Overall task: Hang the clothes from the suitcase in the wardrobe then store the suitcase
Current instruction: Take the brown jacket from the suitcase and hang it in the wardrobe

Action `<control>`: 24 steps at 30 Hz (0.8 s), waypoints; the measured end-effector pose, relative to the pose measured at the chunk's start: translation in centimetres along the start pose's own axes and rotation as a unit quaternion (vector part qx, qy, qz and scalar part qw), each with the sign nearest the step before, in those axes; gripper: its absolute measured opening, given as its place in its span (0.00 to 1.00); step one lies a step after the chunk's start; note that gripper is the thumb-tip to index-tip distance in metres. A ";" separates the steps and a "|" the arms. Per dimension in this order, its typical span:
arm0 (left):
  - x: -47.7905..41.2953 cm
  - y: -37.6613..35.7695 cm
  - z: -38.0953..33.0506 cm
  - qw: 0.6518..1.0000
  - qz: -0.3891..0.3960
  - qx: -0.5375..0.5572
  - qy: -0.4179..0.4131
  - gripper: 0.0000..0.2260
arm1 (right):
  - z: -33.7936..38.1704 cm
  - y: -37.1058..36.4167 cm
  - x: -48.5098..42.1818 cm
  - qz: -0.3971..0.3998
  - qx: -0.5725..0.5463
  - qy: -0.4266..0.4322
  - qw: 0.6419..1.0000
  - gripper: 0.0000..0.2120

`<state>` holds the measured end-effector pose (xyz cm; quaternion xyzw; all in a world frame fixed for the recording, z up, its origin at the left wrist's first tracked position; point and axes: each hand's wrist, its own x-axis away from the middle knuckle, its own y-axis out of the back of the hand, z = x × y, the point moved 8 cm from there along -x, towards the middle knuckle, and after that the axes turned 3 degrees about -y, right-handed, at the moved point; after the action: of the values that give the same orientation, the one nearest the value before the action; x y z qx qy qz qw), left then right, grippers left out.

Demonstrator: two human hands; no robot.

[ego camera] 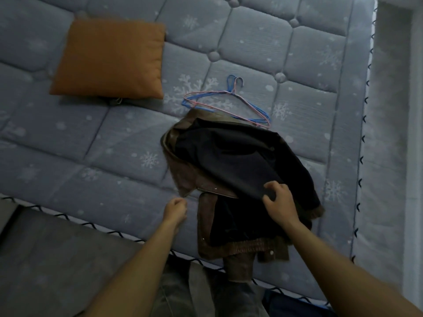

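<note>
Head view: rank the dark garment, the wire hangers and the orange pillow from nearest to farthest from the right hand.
1. dark garment: pinched by the right hand, lying directly ahead of it.
2. wire hangers: just beyond the garment's far end.
3. orange pillow: farthest, up and off to the left.

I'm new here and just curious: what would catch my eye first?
An orange cushion lies upper left on the grey quilted mattress. Mid-frame, the right hand grips a dark garment lying over a brown jacket; pink and blue wire hangers lie just beyond them.
</note>
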<state>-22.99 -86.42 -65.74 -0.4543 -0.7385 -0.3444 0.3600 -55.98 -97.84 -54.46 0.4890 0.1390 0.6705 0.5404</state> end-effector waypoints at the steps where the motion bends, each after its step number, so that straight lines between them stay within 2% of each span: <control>1: -1.2 0.6 -0.3 1.000 -0.008 -0.001 -0.001 0.08 | 0.7 -0.8 -0.6 0.003 0.004 0.008 1.000 0.13; 3: -3.6 1.5 -1.2 1.000 -0.021 -0.010 -0.013 0.12 | 1.3 -1.5 -1.1 0.009 0.001 0.005 1.000 0.12; 5: -8.7 2.5 -1.4 0.999 -0.036 -0.013 -0.021 0.11 | 2.3 -2.4 -2.3 0.015 0.000 -0.002 1.000 0.12; 11: -11.6 4.0 -12.2 0.994 -0.080 -0.009 -0.075 0.16 | 4.8 -4.1 -5.8 0.005 -0.010 -0.013 1.000 0.12; 15: -16.1 4.2 -15.7 0.993 -0.061 -0.024 -0.098 0.21 | 6.2 -5.8 -8.0 -0.001 -0.015 -0.023 1.000 0.12; 17: -17.7 4.0 -16.6 0.990 -0.060 -0.069 -0.104 0.19 | 6.9 -6.7 -8.6 0.003 -0.016 -0.023 1.000 0.12; 19: -18.4 3.7 -17.4 0.987 -0.068 -0.083 -0.117 0.10 | 7.5 -7.3 -9.1 0.005 -0.023 -0.020 1.000 0.12; 20: -18.6 3.5 -17.7 0.986 -0.080 -0.078 -0.124 0.08 | 7.8 -7.4 -9.3 0.003 -0.028 -0.018 0.999 0.12; 24: -17.9 2.4 -18.4 0.985 -0.080 -0.029 -0.152 0.11 | 9.2 -7.5 -9.5 0.006 -0.045 -0.001 0.999 0.12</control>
<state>-10.90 -108.51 -71.16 -0.4514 -0.8080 -0.3206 0.2015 -44.75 -106.36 -60.18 0.4655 0.1048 0.6791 0.5578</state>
